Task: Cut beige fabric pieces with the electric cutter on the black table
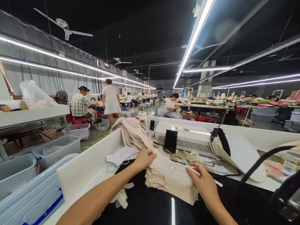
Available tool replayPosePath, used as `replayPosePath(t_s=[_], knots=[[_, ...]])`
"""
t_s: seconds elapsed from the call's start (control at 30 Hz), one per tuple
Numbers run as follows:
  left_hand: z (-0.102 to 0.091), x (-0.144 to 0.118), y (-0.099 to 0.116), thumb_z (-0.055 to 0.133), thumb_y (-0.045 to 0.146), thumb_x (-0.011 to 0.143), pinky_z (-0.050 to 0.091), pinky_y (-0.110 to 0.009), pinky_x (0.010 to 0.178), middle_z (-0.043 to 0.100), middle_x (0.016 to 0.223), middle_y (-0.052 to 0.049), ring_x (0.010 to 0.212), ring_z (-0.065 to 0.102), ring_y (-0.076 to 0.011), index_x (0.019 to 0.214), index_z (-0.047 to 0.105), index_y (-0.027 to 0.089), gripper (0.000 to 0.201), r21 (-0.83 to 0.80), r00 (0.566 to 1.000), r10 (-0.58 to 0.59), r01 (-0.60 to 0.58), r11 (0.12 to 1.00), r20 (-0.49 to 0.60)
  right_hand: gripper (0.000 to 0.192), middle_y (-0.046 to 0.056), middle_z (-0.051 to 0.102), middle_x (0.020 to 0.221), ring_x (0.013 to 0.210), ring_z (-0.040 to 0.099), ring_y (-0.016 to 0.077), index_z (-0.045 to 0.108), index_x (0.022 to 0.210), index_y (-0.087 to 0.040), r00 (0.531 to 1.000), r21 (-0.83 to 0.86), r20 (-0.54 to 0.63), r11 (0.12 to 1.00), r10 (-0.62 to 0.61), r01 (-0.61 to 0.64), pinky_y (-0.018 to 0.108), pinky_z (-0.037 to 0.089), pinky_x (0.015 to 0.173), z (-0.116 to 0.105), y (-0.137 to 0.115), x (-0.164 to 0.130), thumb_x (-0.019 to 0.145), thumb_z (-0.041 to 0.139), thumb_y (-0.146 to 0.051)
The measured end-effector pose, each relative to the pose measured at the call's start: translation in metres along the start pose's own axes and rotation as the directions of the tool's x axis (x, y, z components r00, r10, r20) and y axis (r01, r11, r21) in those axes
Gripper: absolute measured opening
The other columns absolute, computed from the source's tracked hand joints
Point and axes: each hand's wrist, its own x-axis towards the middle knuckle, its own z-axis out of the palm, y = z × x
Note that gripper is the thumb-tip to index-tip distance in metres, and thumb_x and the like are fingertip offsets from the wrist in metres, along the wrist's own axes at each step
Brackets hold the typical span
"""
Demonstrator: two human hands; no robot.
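Note:
A stack of beige fabric pieces (170, 179) lies on the black table top (151, 211) in front of me. My left hand (144, 159) grips the top piece at the stack's left far edge. My right hand (203, 182) pinches the same top piece at its right side. More beige fabric (130, 131) is heaped behind, draped over the white wall of the table. A white paper slip (122, 155) lies just left of my left hand.
A white machine box (187, 137) with a dark phone-like object (171, 141) stands behind the stack. A black cable (261, 161) arcs at right. Grey plastic bins (22, 200) sit on the left. Other workers sit and stand at sewing tables farther back.

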Motion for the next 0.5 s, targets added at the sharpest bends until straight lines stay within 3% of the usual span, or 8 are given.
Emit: replayPosePath(t_s=[0.1,0.17,0.27,0.37,0.5], knots=[[0.006,-0.004,-0.010,0.066,0.037,0.103,0.059,-0.045,0.091,0.064,0.129,-0.010,0.109,0.067,-0.0265,0.130,0.062,0.016,0.034,0.063,0.996,-0.084,0.082,0.995,0.042,0.056,0.014,0.075,0.104,0.086,0.071,0.0324,0.070,0.110,-0.017,0.995,-0.051,0.054,0.995,-0.087,0.090,0.047,0.054,0.086,0.006,0.013,0.002,0.076,0.050,-0.057],[0.006,-0.008,-0.010,0.066,0.036,0.103,0.059,-0.045,0.091,0.064,0.129,-0.010,0.108,0.067,-0.0260,0.130,0.062,0.016,0.034,0.095,0.992,-0.111,0.106,0.990,0.055,0.054,0.017,0.074,0.111,0.103,0.069,0.0374,0.070,0.109,-0.017,0.984,-0.076,0.075,0.983,-0.162,0.167,0.052,0.049,0.099,0.008,0.020,0.001,0.076,0.051,-0.056],[-0.004,-0.017,-0.006,0.066,0.036,0.104,0.060,-0.045,0.091,0.063,0.129,-0.011,0.108,0.067,-0.0253,0.131,0.061,0.016,0.034,0.151,0.992,-0.114,0.104,0.983,0.062,0.050,0.019,0.072,0.118,0.121,0.062,0.0419,0.071,0.107,-0.019,0.967,-0.103,0.067,0.962,-0.247,0.253,0.059,0.041,0.109,0.007,0.024,-0.006,0.079,0.050,-0.055],[-0.034,-0.034,-0.003,0.065,0.036,0.104,0.060,-0.044,0.090,0.064,0.128,-0.011,0.107,0.068,-0.0247,0.131,0.061,0.016,0.034,0.240,0.994,-0.096,0.079,0.967,0.060,0.050,0.017,0.072,0.120,0.119,0.064,0.0396,0.073,0.109,-0.021,0.953,-0.095,0.082,0.950,-0.290,0.297,0.058,0.046,0.106,0.001,0.022,-0.021,0.083,0.050,-0.057],[-0.090,-0.074,-0.016,0.066,0.036,0.104,0.059,-0.045,0.091,0.064,0.128,-0.010,0.107,0.067,-0.0251,0.130,0.062,0.016,0.033,0.450,0.998,-0.058,0.040,0.892,0.027,0.046,0.012,0.073,0.123,0.118,0.068,0.0344,0.076,0.111,-0.027,0.929,-0.050,0.150,0.936,-0.338,0.348,0.050,0.057,0.098,-0.010,0.012,-0.057,0.088,0.053,-0.059]])
